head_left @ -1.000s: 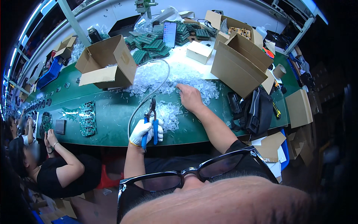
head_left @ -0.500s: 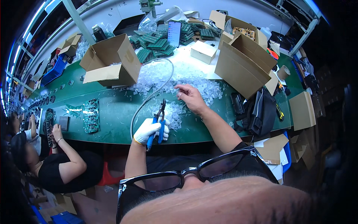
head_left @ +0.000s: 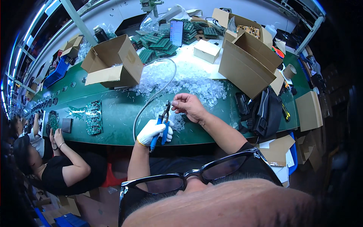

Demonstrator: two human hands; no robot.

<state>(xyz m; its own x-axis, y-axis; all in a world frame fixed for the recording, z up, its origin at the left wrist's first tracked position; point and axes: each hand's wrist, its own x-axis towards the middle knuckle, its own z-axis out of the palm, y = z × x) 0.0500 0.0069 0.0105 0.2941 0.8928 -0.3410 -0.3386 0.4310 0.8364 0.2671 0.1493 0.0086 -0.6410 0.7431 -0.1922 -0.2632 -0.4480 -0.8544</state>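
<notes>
My left hand (head_left: 151, 132), in a white glove, is wrapped round the blue handles of a pair of cutting pliers (head_left: 166, 118). The dark jaws point up and away from me. Just right of the jaw tips is my bare right hand (head_left: 191, 108), its thumb and fingertips pinched together. Whatever lies in that pinch is too small to make out. Beneath and around both hands is a small heap of clear plastic pieces (head_left: 177, 124). A larger pile of clear plastic pieces (head_left: 189, 81) spreads behind it.
Open cardboard boxes stand left (head_left: 109, 64) and right (head_left: 247, 64) of the pile. Stacked green circuit boards (head_left: 157, 43) and an upright phone (head_left: 176, 33) are at the back. A grey hose (head_left: 140, 113) curves past my left hand; a black bag (head_left: 264, 113) lies right. A co-worker (head_left: 72, 166) sits left.
My right hand has come down and left to the pliers' tips, and its fingers have closed into a pinch. The left hand with the pliers has barely moved.
</notes>
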